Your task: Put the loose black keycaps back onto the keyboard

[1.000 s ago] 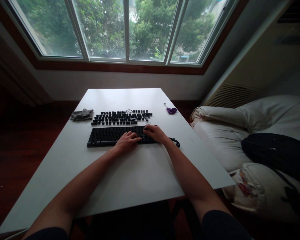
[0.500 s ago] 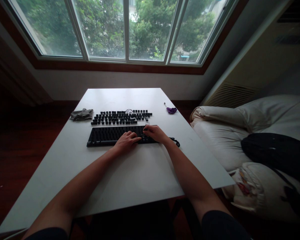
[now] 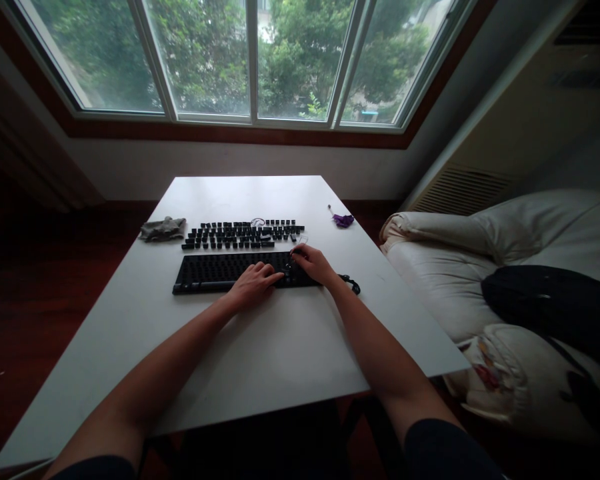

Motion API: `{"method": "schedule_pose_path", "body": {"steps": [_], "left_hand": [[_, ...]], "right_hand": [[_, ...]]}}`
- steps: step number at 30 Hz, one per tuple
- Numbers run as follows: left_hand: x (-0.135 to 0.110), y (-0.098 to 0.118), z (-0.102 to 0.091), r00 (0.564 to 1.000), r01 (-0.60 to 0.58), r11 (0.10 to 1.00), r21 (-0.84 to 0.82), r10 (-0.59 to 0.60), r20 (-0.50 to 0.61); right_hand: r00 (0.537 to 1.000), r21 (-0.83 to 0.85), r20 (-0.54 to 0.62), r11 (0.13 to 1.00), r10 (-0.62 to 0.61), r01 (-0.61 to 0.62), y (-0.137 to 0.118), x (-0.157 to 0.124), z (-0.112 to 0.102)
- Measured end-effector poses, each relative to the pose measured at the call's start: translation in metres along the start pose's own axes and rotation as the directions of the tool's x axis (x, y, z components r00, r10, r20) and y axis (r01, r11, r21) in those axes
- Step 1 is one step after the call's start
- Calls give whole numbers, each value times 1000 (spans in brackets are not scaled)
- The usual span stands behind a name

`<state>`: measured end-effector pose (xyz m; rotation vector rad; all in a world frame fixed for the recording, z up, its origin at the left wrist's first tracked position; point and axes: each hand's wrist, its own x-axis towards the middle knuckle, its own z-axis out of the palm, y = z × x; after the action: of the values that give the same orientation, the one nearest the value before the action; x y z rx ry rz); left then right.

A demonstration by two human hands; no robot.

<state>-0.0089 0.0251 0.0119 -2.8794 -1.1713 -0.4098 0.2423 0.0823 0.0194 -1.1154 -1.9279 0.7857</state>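
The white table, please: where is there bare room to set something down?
Bare: beyond the loose keycaps, up to the far edge; between the purple item and the cable; nearer, between the forearms.
Crowded: the middle, with keycaps, keyboard, left hand and right hand close together.

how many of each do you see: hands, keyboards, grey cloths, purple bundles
Hands: 2 (left hand, right hand)
Keyboard: 1
Grey cloth: 1
Purple bundle: 1
Total: 5

The table (image 3: 280,363) is bearing a keyboard (image 3: 217,271) — caps (image 3: 225,236) are lying at its twelve o'clock, a rag (image 3: 163,229) at ten, a purple bundle (image 3: 343,221) at two.
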Motion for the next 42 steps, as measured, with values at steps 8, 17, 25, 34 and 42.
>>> {"method": "schedule_pose_path", "body": {"steps": [8,17,25,34,42], "left_hand": [[0,0,1,1000,13,1000,5,-13,13],[-2,-2,5,1000,0,999,-32,-1,-22],[-4,-5,9,999,-6,999,-43,5,-41],[-3,-4,7,999,-8,999,-48,6,-43],[-3,-4,5,999,-6,998,-60,3,-36]], "right_hand": [[989,229,-55,966,136,-120,13,7,4],[994,327,-2,939,109,-103,1,4,-1],[987,473,-53,874,155,-112,1,6,3],[984,582,-60,807,167,-101,-8,4,2],[968,603,-130,792,216,-96,-4,5,7]]}}
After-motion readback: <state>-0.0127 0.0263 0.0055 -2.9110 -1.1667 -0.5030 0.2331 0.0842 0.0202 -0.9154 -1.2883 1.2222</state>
